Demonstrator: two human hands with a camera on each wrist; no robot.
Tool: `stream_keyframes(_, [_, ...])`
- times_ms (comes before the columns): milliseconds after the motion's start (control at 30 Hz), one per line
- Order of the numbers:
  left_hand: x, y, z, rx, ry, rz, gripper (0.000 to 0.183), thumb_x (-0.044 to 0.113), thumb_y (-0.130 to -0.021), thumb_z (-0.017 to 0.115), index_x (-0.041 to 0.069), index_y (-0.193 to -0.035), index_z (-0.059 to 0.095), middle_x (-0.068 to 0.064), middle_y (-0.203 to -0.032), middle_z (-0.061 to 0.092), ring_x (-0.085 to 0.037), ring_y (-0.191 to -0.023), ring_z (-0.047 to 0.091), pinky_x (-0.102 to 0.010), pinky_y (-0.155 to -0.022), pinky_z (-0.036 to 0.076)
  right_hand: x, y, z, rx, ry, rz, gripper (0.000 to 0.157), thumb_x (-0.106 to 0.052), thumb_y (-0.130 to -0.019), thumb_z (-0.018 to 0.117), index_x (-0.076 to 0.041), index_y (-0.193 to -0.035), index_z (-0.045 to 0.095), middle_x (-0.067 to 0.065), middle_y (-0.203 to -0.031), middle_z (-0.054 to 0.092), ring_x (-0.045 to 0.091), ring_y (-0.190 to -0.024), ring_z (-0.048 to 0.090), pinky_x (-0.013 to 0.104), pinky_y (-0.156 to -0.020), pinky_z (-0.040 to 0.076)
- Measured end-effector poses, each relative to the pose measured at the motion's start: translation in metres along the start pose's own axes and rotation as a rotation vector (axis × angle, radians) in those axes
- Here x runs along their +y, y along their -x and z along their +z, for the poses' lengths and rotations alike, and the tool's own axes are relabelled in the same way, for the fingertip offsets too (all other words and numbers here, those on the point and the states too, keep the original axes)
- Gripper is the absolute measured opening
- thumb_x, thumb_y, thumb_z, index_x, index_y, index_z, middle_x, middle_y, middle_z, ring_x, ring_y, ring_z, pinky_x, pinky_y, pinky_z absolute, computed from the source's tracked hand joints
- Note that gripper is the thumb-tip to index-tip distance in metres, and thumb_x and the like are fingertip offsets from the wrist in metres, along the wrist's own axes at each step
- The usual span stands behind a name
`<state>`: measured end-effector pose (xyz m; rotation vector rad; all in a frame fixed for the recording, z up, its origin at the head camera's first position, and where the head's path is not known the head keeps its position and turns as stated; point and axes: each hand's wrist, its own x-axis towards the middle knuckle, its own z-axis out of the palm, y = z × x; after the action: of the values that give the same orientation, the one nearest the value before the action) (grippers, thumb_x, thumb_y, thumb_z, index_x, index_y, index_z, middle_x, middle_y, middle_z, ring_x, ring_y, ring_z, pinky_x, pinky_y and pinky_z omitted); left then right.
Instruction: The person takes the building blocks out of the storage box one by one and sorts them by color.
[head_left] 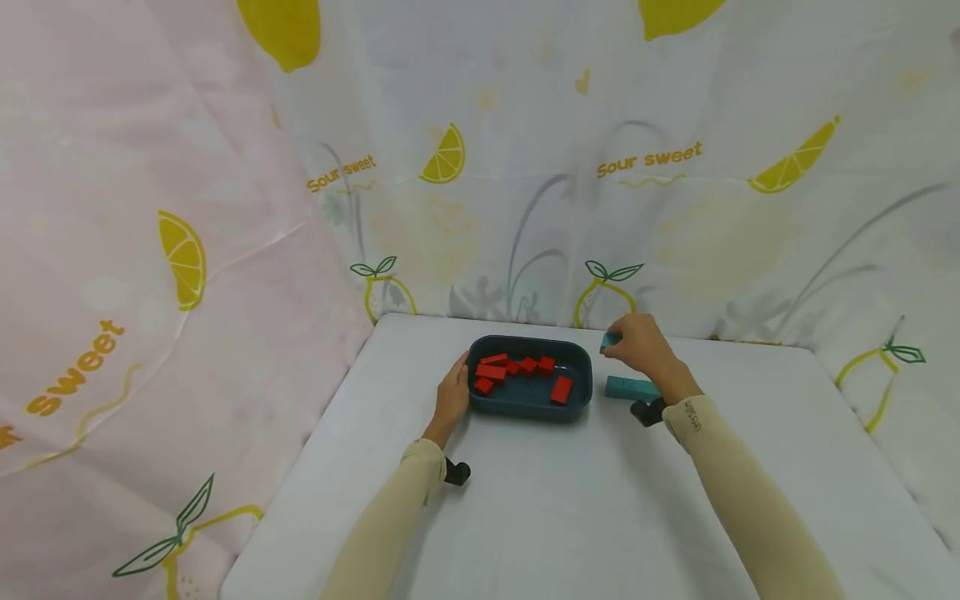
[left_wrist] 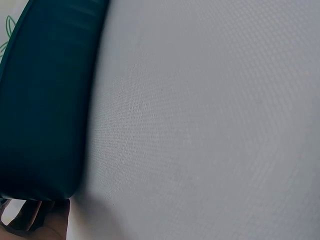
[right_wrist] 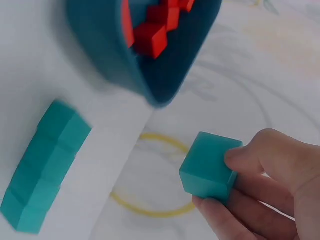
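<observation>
My right hand (head_left: 637,343) pinches a teal cube (right_wrist: 211,165) between thumb and fingers, raised beyond the right end of a dark blue tray (head_left: 528,411). Nearer me, several teal blocks (right_wrist: 42,170) stand pressed together in a straight row on the table, partly behind the right wrist in the head view. At the tray's left end, my left hand (head_left: 452,393) rests with its fingers along the outer wall. Inside the tray lie several red blocks (head_left: 561,390), most of them grouped at the left and back.
The white table (head_left: 525,500) ends at a cloth backdrop (head_left: 480,233) printed with lemons, just past the tray. A second cloth wall (head_left: 150,292) runs along the left side. Black wrist mounts (head_left: 457,472) hang below both sleeves.
</observation>
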<state>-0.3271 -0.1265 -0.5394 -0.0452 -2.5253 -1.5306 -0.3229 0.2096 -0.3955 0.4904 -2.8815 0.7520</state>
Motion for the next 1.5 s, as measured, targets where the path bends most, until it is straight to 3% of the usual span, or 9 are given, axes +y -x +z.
stream_keyframes(300, [-0.004, 0.000, -0.003, -0.002, 0.007, -0.005, 0.042, 0.016, -0.107, 0.038, 0.007, -0.147, 0.044, -0.012, -0.148, 0.044, -0.030, -0.138, 0.038, -0.045, -0.114, 0.028, 0.058, 0.035, -0.015, -0.123, 0.015, 0.105, 0.020, -0.005, -0.079, 0.074, 0.011, -0.091, 0.072, 0.018, -0.084, 0.070, 0.030, -0.077, 0.064, 0.048, -0.070, 0.055])
stream_keyframes(467, [-0.004, 0.000, -0.004, -0.005, -0.006, -0.013, 0.042, 0.019, -0.107, 0.037, 0.008, -0.147, 0.043, -0.011, -0.149, 0.043, -0.028, -0.139, 0.037, -0.044, -0.115, 0.028, 0.086, 0.051, -0.012, -0.147, 0.036, 0.121, 0.021, -0.003, -0.076, 0.073, 0.012, -0.089, 0.071, 0.017, -0.081, 0.069, 0.026, -0.071, 0.062, 0.045, -0.064, 0.055])
stream_keyframes(633, [-0.004, 0.001, -0.004, -0.005, -0.003, -0.019, 0.042, 0.020, -0.108, 0.036, 0.009, -0.148, 0.043, -0.010, -0.149, 0.044, -0.027, -0.139, 0.037, -0.043, -0.115, 0.028, 0.106, 0.063, -0.006, -0.182, 0.052, 0.151, 0.026, -0.003, -0.075, 0.076, 0.016, -0.093, 0.069, 0.024, -0.086, 0.068, 0.032, -0.077, 0.064, 0.049, -0.070, 0.055])
stream_keyframes(800, [-0.004, 0.001, -0.004, -0.008, 0.017, -0.021, 0.042, 0.019, -0.107, 0.037, 0.009, -0.148, 0.043, -0.010, -0.149, 0.043, -0.027, -0.139, 0.037, -0.044, -0.115, 0.027, 0.119, 0.070, 0.003, -0.203, 0.051, 0.159, 0.029, -0.001, -0.077, 0.075, 0.017, -0.098, 0.067, 0.028, -0.094, 0.067, 0.041, -0.088, 0.063, 0.053, -0.078, 0.053])
stream_keyframes(967, [-0.006, 0.000, -0.002, -0.009, 0.016, -0.019, 0.042, 0.020, -0.107, 0.038, 0.009, -0.148, 0.043, -0.010, -0.149, 0.044, -0.027, -0.139, 0.037, -0.044, -0.115, 0.027, 0.130, 0.075, 0.013, -0.198, 0.024, 0.145, 0.028, 0.000, -0.077, 0.073, 0.016, -0.099, 0.068, 0.028, -0.097, 0.068, 0.043, -0.092, 0.063, 0.055, -0.080, 0.052])
stream_keyframes(1267, [-0.004, 0.002, -0.001, 0.040, 0.005, 0.073, 0.042, 0.028, -0.107, 0.037, 0.013, -0.145, 0.048, -0.011, -0.145, 0.048, -0.031, -0.135, 0.042, -0.045, -0.112, 0.033, 0.138, 0.078, 0.018, -0.154, 0.006, 0.115, 0.026, 0.001, -0.077, 0.071, 0.014, -0.099, 0.069, 0.027, -0.097, 0.068, 0.044, -0.093, 0.063, 0.056, -0.080, 0.052])
stream_keyframes(1500, [-0.003, 0.000, -0.001, 0.005, 0.009, 0.015, 0.042, 0.022, -0.107, 0.038, 0.010, -0.146, 0.046, -0.010, -0.147, 0.045, -0.029, -0.137, 0.039, -0.045, -0.114, 0.030, 0.139, 0.074, 0.020, -0.156, 0.001, 0.132, 0.029, 0.001, -0.076, 0.070, 0.014, -0.102, 0.068, 0.029, -0.101, 0.067, 0.046, -0.097, 0.062, 0.057, -0.083, 0.051])
